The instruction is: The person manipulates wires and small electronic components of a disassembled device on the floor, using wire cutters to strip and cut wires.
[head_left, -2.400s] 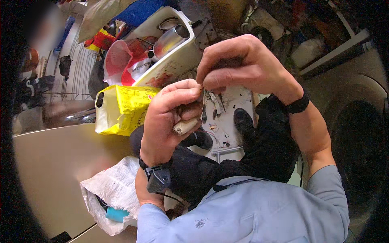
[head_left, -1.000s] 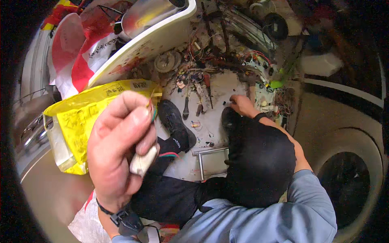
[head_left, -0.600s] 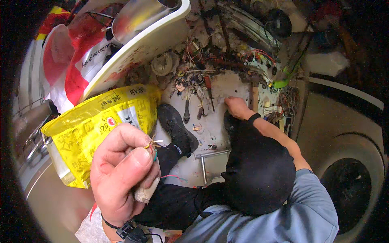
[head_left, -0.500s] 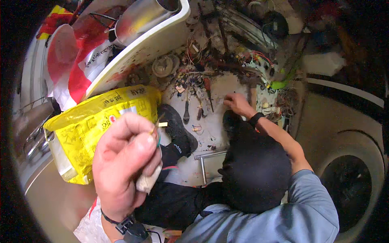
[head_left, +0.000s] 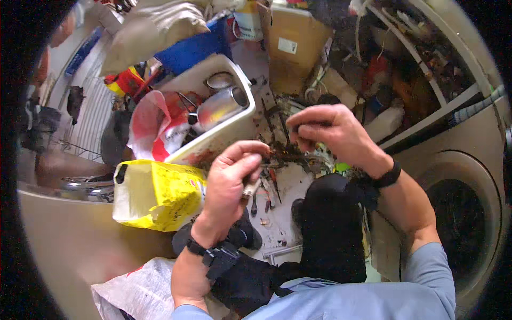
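Observation:
My left hand (head_left: 229,184) is closed around a small off-white piece (head_left: 250,188), partly hidden by the fingers; what lies at its fingertips is too small to make out. My right hand (head_left: 330,128) is raised to its right and a little higher, apart from it, with fingers curled; anything in the pinch is hidden. Behind my left hand lies a torn yellow bag (head_left: 170,194). Below the hands, small tools and scraps (head_left: 266,202) lie on a pale, dirty surface (head_left: 290,184) between my legs.
A white bin (head_left: 186,144) holding a metal cylinder (head_left: 221,109) stands beyond the yellow bag, near a blue tub (head_left: 197,45) and a cardboard box (head_left: 298,48). A front-loading appliance (head_left: 437,165) borders the right, cluttered shelving (head_left: 437,85) behind it. A white sack (head_left: 133,290) lies lower left.
Since half a second ago, my right hand has come up from the floor near my shoe toward my left hand, which now sits farther right in view. The view takes in more background.

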The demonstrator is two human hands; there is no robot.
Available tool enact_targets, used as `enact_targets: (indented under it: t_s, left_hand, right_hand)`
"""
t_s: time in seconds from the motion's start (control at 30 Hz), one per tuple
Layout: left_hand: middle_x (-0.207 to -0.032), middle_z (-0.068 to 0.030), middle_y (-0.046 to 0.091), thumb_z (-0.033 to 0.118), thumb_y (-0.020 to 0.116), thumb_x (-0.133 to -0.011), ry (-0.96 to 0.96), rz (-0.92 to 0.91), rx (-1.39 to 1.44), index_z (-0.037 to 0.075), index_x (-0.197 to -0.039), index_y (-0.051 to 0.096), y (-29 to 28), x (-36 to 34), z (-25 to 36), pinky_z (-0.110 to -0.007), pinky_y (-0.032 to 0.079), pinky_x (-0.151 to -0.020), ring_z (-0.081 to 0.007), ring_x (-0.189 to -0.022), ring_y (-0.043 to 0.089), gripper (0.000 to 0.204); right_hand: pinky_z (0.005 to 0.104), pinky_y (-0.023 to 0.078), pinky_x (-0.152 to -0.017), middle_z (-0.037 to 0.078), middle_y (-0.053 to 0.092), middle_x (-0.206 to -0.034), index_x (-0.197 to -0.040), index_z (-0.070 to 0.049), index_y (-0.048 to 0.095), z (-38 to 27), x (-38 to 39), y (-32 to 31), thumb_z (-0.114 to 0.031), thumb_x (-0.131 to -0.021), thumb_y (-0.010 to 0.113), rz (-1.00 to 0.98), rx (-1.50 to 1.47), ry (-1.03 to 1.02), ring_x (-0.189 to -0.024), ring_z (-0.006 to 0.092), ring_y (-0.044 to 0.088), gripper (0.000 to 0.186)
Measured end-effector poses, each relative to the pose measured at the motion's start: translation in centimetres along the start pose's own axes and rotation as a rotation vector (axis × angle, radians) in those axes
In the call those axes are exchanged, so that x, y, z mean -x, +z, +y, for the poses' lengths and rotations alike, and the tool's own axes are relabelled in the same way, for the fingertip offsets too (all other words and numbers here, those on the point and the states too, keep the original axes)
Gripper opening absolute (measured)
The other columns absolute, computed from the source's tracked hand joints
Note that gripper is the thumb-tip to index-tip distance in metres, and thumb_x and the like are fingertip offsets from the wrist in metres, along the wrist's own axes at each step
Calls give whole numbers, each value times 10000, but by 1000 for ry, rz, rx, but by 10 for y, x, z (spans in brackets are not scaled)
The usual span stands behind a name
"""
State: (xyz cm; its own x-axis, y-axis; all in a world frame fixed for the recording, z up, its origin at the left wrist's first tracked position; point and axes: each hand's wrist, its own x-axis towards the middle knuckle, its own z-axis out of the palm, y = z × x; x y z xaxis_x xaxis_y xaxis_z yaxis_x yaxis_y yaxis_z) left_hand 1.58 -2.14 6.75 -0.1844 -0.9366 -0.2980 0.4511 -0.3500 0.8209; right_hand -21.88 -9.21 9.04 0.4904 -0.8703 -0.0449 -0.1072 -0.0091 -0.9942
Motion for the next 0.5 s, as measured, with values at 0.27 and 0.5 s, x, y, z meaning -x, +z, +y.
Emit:
enact_targets:
  t_s: [0.27,0.5]
  left_hand:
    - [-981,-53,732,67,645,-959,228,7,-389,-16,-1101,700,-5,36,-18,-259,523,-774,-104,-880,652,173]
    - [-882,-49,700,98,653,-964,304,14,-731,-38,-1071,693,-14,44,-13,-248,507,-719,-85,-809,615,178]
  right_hand:
    - [255,549,-597,87,717,-911,-1132,45,666,7,42,74,-63,-953,641,79,-398,44,-703,107,662,210]
    - [230,525,-554,58,711,-855,-1111,36,688,21,34,83,-80,-953,647,46,-362,168,-658,83,649,200]
